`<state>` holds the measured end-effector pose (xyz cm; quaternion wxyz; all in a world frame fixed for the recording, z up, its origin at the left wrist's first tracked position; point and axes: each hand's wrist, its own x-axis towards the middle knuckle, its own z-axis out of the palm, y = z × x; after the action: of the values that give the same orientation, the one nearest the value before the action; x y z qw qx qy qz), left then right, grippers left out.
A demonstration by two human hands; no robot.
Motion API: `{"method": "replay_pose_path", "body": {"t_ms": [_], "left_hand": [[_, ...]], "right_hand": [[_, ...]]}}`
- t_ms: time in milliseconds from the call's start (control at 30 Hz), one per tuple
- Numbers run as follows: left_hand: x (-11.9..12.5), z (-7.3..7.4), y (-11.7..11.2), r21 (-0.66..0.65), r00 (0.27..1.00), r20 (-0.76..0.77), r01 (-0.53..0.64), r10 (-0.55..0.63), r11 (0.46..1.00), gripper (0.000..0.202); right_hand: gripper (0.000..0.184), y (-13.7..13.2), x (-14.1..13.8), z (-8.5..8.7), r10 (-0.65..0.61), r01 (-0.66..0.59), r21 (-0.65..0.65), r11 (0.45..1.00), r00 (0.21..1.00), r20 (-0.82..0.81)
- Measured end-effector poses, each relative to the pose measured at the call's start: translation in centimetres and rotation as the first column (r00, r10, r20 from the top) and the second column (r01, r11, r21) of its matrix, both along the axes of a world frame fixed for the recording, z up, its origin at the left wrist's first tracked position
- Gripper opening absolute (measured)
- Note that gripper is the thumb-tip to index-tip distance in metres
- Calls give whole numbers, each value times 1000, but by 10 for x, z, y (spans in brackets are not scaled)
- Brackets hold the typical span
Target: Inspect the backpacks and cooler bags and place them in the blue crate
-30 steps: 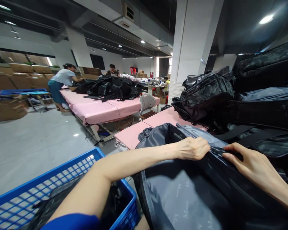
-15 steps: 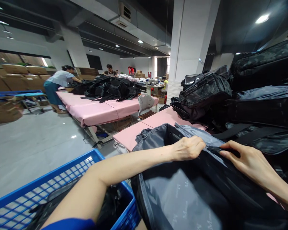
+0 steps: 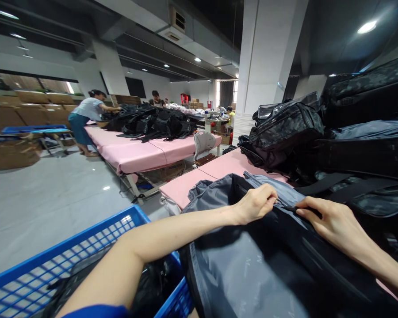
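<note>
An open black bag (image 3: pixel 232 278) with a grey lining printed with small lettering lies in front of me, its mouth spread wide. My left hand (image 3: pixel 257 204) reaches across the opening, fingers closed on the bag's far edge; what lies under the fingertips is hidden. Just to its right, my right hand (image 3: pixel 328 218) pinches a black strip of the same edge between thumb and fingers. A short stretch of that dark edge shows between the two hands. Grey lining fabric (image 3: pixel 290 191) rises behind them.
Blue plastic basket (image 3: pixel 86 240) with black items stands at lower left. Camouflage and black bags (image 3: pixel 288 126) are piled high on the right. A pink-covered table (image 3: pixel 135 157) holds more black bags; a person (image 3: pixel 86 119) bends over its far end. A grey chair (image 3: pixel 204 143) stands between tables.
Both hands have shifted slightly left along the bag's edge, still closed on it. The dark strip between them looks thinner and straighter. The view has turned a little left.
</note>
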<state>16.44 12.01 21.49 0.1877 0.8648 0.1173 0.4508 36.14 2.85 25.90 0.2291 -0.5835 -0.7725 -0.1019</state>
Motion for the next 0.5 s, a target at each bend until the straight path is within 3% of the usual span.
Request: {"method": "replay_pose_path", "body": {"t_ms": [33,67,133,167,233,333,400,500], "left_hand": [[-1,3,1,-167,999,20,49,-47,985,18],[-2,7,2,-347,993,50,114,-103,931,24],[-7,17,4,-649,969,149,247,-198,720,40],[-11,21,4,-735,956,201,292,-214,611,48],[-17,28,0,-816,948,232,311,-218,487,58],[-19,28,-18,-909,938,11,153,-345,388,63],[-12,23,-33,-959,893,-103,28,-438,283,62],[3,12,-50,-994,945,-21,16,-328,109,54]], "right_hand": [[29,-2,1,1,-3,2,-20,1000,999,-42],[30,-4,3,2,-9,6,-39,999,996,-86],[35,-11,11,0,-38,25,-76,997,985,-169],[39,-16,16,-3,-54,34,-100,994,978,-203],[45,-29,28,-13,-72,30,-164,986,964,-257],[38,-48,40,-28,-61,1,-217,976,961,-271],[30,-58,41,-33,8,-40,-152,988,979,-206],[33,-64,33,-32,158,-158,7,987,987,0]]}}
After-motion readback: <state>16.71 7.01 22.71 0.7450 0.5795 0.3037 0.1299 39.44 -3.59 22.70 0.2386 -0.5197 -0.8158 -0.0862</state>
